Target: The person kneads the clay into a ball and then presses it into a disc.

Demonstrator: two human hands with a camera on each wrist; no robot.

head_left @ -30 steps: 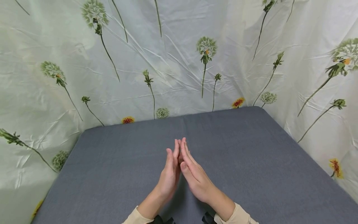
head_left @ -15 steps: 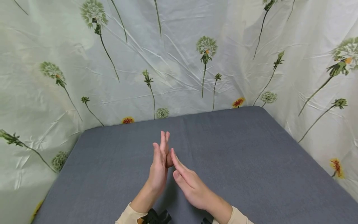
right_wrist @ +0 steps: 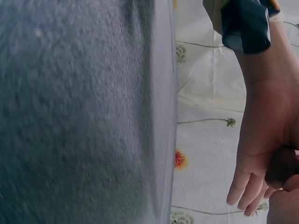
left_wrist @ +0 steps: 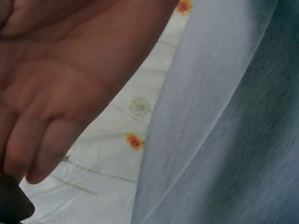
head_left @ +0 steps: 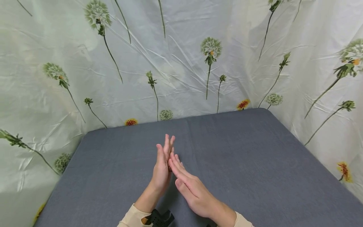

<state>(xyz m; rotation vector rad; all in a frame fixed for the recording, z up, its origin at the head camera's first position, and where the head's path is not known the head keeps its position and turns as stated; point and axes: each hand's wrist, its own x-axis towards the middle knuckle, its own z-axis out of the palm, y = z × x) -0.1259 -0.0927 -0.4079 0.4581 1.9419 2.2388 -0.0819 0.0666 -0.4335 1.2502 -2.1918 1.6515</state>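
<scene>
Over the near middle of the table, my left hand point(head_left: 160, 173) stands upright with straight fingers pointing away. Against its palm side lean the fingers of my right hand point(head_left: 195, 195), straight and slanting up to the left, thumb alongside. The wrists stay apart. In the left wrist view the left palm point(left_wrist: 70, 70) is in shadow. The right wrist view has the left hand point(right_wrist: 264, 121) with fingers extended, meeting the right hand's fingers point(right_wrist: 286, 205). A dark rounded shape point(right_wrist: 280, 168) lies between them; I cannot tell whether it is a shaded fingertip or an object.
A grey cloth-covered table point(head_left: 232, 151) spreads under both hands. Behind it and at both sides hangs a white curtain point(head_left: 181, 56) printed with dandelions and orange flowers. A black wrist device point(head_left: 162, 218) sits at the left cuff.
Both hands have shifted left. The right fingertips have slid from the left fingertips down to the left palm, and the right fingers have spread slightly.
</scene>
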